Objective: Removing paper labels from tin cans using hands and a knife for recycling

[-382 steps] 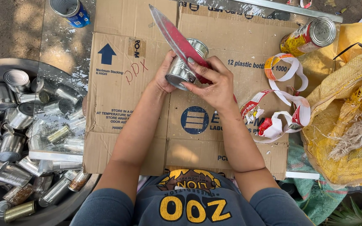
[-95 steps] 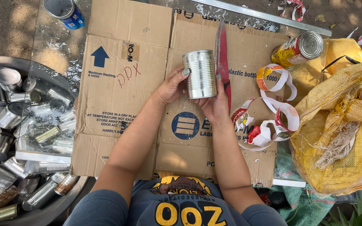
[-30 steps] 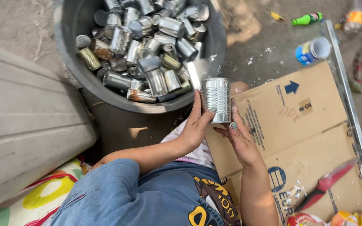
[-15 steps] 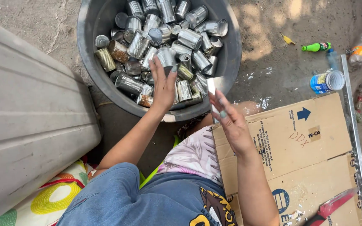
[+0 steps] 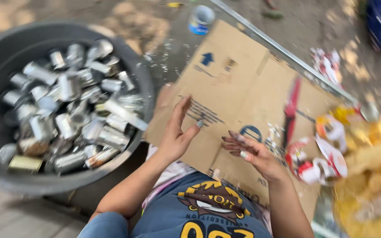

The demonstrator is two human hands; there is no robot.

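both hands hang empty over the flattened cardboard (image 5: 243, 83), fingers spread: the left hand (image 5: 177, 132) upright with its palm turned inward, the right hand (image 5: 250, 152) just beside it, palm down. the stripped tin cans (image 5: 71, 114) lie heaped in the grey tub (image 5: 5, 53) to the left. a red knife, blurred, (image 5: 293, 108) seems to rest on the cardboard near torn labels (image 5: 318, 163).

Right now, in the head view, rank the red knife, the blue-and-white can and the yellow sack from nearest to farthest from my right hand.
From the right hand:
1. Red knife, lying on the cardboard just up and to its right.
2. Yellow sack, at the frame's right edge past the torn labels.
3. Blue-and-white can, on the ground at the top, beyond the cardboard.
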